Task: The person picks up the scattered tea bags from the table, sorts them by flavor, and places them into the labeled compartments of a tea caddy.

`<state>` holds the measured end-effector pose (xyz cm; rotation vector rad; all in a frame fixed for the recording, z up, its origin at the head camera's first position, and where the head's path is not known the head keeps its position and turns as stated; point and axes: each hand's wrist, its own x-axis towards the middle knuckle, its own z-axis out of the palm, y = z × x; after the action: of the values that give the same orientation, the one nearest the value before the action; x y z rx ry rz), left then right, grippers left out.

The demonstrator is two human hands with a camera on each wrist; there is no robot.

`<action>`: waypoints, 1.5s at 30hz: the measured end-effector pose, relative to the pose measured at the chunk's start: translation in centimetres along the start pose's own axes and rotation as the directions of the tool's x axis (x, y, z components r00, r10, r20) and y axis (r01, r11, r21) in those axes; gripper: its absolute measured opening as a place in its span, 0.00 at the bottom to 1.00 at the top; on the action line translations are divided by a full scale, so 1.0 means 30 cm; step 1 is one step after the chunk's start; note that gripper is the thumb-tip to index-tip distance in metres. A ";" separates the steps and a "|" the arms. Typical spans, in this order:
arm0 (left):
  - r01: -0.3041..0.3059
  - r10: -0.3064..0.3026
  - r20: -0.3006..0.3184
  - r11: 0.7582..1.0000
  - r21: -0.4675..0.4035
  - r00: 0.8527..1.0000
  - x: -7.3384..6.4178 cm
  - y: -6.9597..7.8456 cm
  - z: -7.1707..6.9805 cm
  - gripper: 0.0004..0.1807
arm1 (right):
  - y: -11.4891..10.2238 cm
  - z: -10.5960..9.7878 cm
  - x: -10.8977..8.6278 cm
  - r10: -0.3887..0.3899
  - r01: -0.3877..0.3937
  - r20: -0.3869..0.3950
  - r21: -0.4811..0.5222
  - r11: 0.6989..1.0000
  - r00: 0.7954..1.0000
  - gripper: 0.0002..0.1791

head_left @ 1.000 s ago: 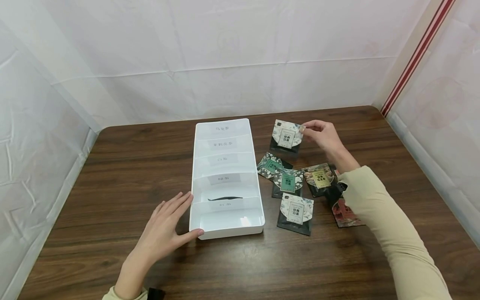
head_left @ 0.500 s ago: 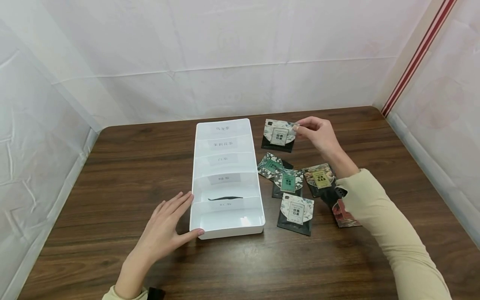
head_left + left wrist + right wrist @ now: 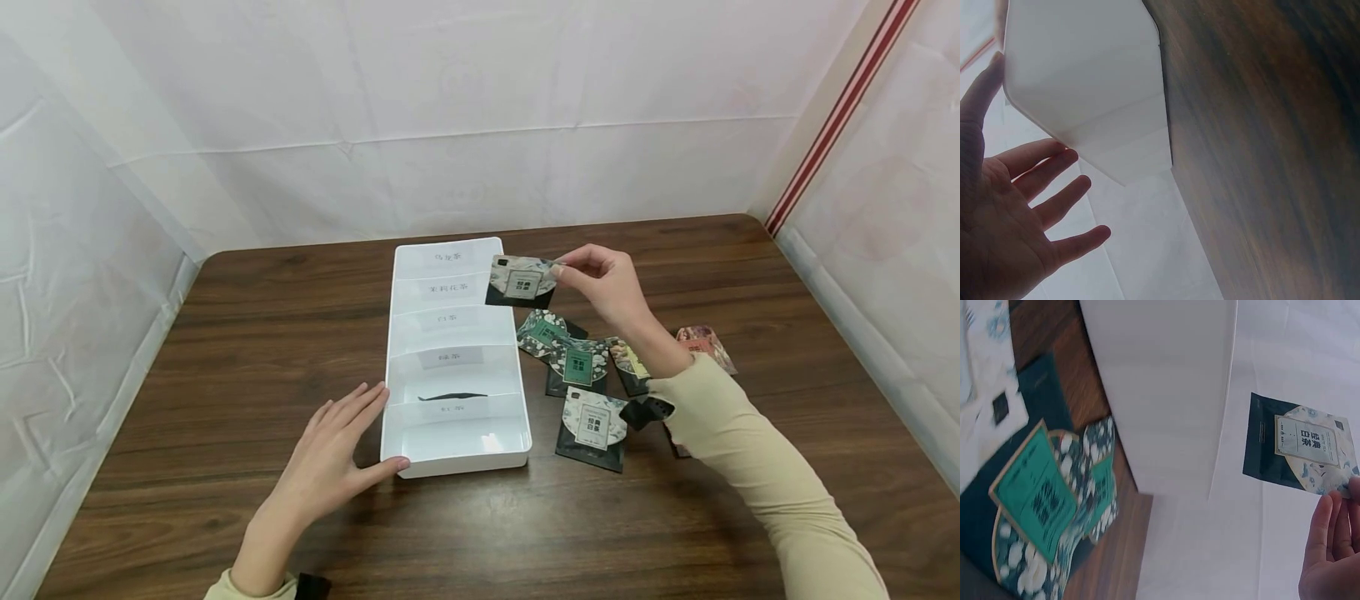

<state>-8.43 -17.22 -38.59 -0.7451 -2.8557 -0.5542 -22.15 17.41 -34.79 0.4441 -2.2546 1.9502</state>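
A small, screened-off tabletop work space; what kind of building held it could not be told. Creased white sheeting (image 3: pixel 450 83) hung behind and on both sides of a brown wood-grain table (image 3: pixel 262 350), and a red-striped band (image 3: pixel 842 117) ran up the right-hand corner.

- Brown wood-grain table (image 3: pixel 285 333), far corners rounded.
- On it, a white compartmented tray (image 3: pixel 465 463).
- Right of that, two green-labelled packets (image 3: pixel 577 367), close together.
- Nearer the front, a white-and-dark packet (image 3: pixel 592 427).
- Farther right, a partly hidden yellow-labelled packet (image 3: pixel 628 363) and a reddish packet (image 3: pixel 703 346).
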 end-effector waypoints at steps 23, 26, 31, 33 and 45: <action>0.016 -0.016 0.019 1.000 0.014 1.000 0.006 0.005 0.002 0.45 | -0.061 0.192 -0.033 -0.014 0.034 0.152 -0.125 0.992 0.988 0.07; 0.012 -0.012 0.014 1.000 0.013 1.000 0.007 0.006 0.002 0.45 | -0.020 0.200 -0.029 -0.010 0.039 0.169 -0.165 0.986 0.986 0.07; 0.007 -0.007 0.009 1.000 0.010 1.000 0.007 0.005 0.003 0.45 | 0.015 0.214 -0.035 -0.050 0.094 0.209 -0.208 0.974 0.977 0.06; 0.006 -0.006 0.007 1.000 0.009 1.000 0.007 0.005 0.003 0.45 | 0.022 0.219 -0.038 -0.075 0.124 0.225 -0.213 0.969 0.972 0.05; 0.006 -0.006 0.010 1.000 0.000 1.000 0.006 0.004 0.002 0.45 | 0.065 0.247 -0.054 -0.152 0.250 0.318 -0.291 0.924 0.936 0.02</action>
<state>-8.53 -17.02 -38.57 -0.7412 -2.8687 -0.5525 -20.50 10.58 -38.26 0.9292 -2.5222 1.4496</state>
